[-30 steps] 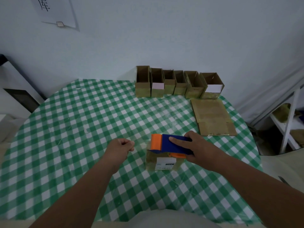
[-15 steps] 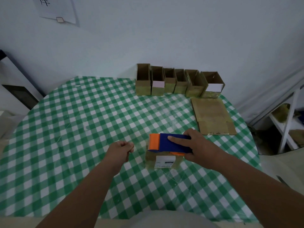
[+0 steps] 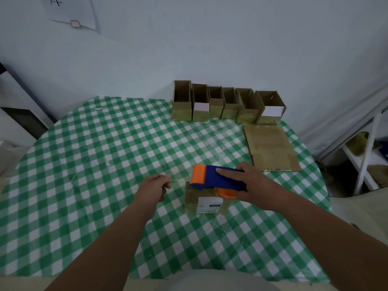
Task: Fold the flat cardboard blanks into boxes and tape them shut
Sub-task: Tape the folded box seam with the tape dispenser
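Observation:
A small folded cardboard box (image 3: 204, 203) with a white label stands on the green checked table (image 3: 94, 156), near me at centre. On top of it rests a blue and orange tape dispenser (image 3: 218, 180), gripped by my right hand (image 3: 251, 183) with the index finger laid along its blue body. My left hand (image 3: 154, 186) is just left of the box, fingers pinched on the end of a clear tape strip (image 3: 178, 181) that runs to the dispenser. A stack of flat cardboard blanks (image 3: 270, 149) lies at the right.
Several folded open-topped boxes (image 3: 226, 105) stand in a row against the wall at the back of the table. A white shelf frame (image 3: 365, 160) stands off the table's right edge. A dark-fronted unit (image 3: 19, 114) is at the left.
The dispenser has slid slightly left along the box top with my right hand. My left hand stays pinched beside the box, barely moved.

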